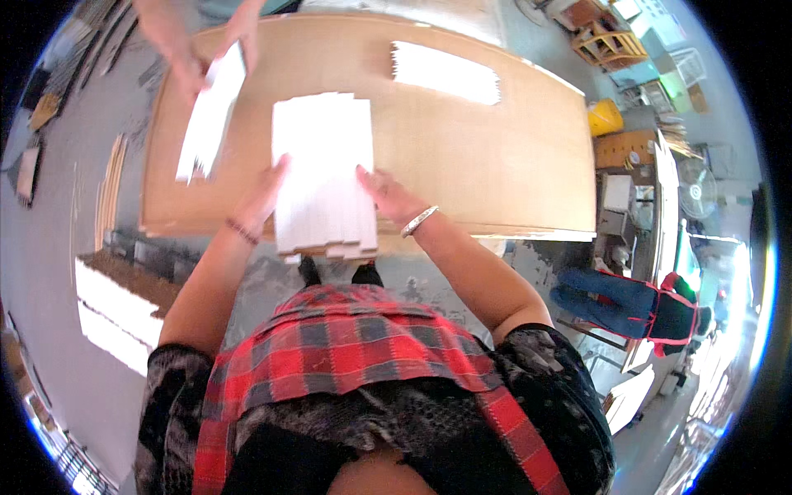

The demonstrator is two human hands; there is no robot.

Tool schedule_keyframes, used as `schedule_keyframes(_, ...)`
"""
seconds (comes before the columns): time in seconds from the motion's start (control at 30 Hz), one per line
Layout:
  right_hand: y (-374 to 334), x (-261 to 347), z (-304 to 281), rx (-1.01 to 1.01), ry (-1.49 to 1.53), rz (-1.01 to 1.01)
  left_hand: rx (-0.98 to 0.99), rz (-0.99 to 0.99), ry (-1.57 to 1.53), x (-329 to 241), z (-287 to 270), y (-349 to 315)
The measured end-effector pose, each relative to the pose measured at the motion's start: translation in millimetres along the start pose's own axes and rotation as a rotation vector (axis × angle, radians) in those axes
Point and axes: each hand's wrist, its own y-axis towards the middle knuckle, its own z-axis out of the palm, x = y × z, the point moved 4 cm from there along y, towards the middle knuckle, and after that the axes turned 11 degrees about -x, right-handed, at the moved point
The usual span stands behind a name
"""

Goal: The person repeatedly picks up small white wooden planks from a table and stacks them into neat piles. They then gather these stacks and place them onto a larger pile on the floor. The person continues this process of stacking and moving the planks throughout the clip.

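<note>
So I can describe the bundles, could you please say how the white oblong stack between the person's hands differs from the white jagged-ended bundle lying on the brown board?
The white oblong stack points lengthwise toward the wearer; the white jagged-ended bundle lies crosswise, slanting. The stack is held between left hand and right hand; the bundle lies untouched on the brown board. Both are white and oblong.

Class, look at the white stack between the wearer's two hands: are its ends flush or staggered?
Staggered: at both ends of the white stack, some edges stick out past others.
</note>
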Motion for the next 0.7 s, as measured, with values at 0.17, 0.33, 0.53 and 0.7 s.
schedule_keyframes(0.17,57.6,2.3,-157.3,-0.598,-0.636,-0.398,-0.131,-0.032,0.099,4.5,-31.1,-119.0)
schedule_keyframes(0.33,172.0,-7.1,-253.6,-0.279,-1.152,-0.516,-0.147,-0.445,0.241,58.2,-75.5,-230.1)
schedule_keyframes(0.53,126.0,-12.8,-193.0,-0.189,-0.594,-0.288,-0.425,-0.31,0.537,64.8,-177.2,-230.3)
schedule_keyframes(0.7,14.2,-23.0,-64.3,-0.189,0.42,0.199,-0.361,-0.077,-0.423,80.4,-182.7,-109.8)
